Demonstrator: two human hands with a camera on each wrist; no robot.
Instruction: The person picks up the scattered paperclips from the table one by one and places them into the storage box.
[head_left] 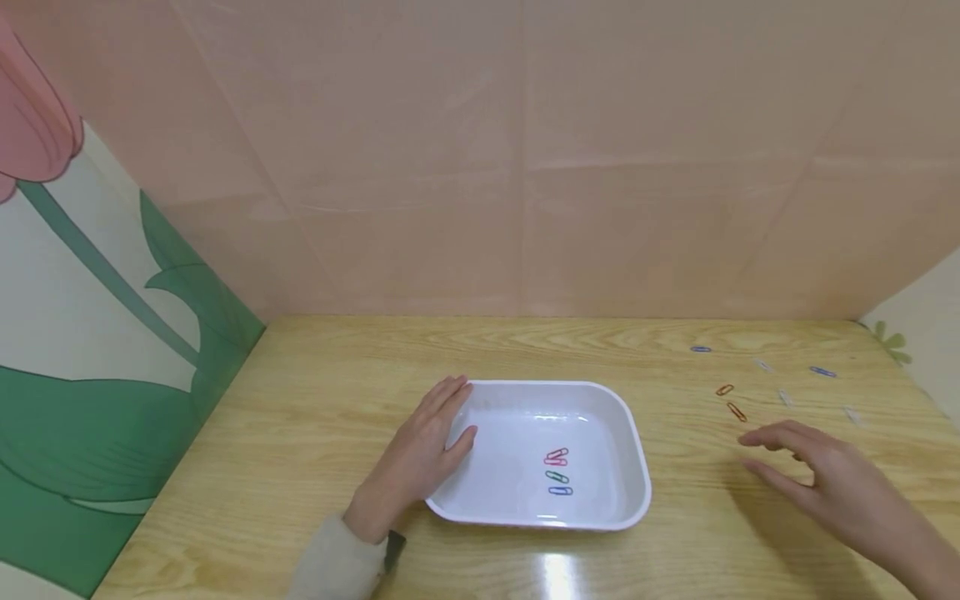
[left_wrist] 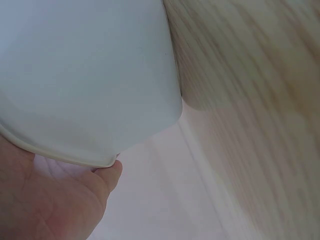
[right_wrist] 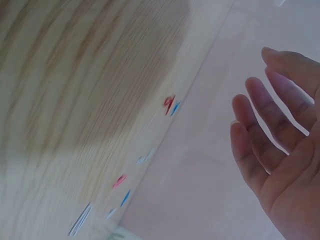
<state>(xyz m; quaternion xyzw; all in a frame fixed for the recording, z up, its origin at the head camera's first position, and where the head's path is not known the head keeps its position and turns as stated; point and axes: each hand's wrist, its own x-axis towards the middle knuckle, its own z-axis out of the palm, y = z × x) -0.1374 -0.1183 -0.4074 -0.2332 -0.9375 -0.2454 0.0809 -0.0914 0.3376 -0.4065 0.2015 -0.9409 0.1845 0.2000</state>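
My left hand (head_left: 420,450) holds the left rim of a white tray (head_left: 510,521), with the thumb over the inside and the fingers along the outer edge. Seen from the left wrist, the hand (left_wrist: 60,200) is right at the tray's lip. Inside the tray lie pink paper clips (head_left: 556,457), a green paper clip (head_left: 557,477) and a blue paper clip (head_left: 561,492). To the right, my right hand (head_left: 840,479) hovers over the table, fingers loosely bent and holding nothing. Just beyond its fingertips are two orange-red paper clips (head_left: 737,412).
Farther back on the right lie blue paper clips (head_left: 822,372) and several pale ones (head_left: 784,397). The wood-grain table (head_left: 360,358) ends at a pinkish covered wall (head_left: 525,208). A panel with a flower print (head_left: 112,250) stands along the left side.
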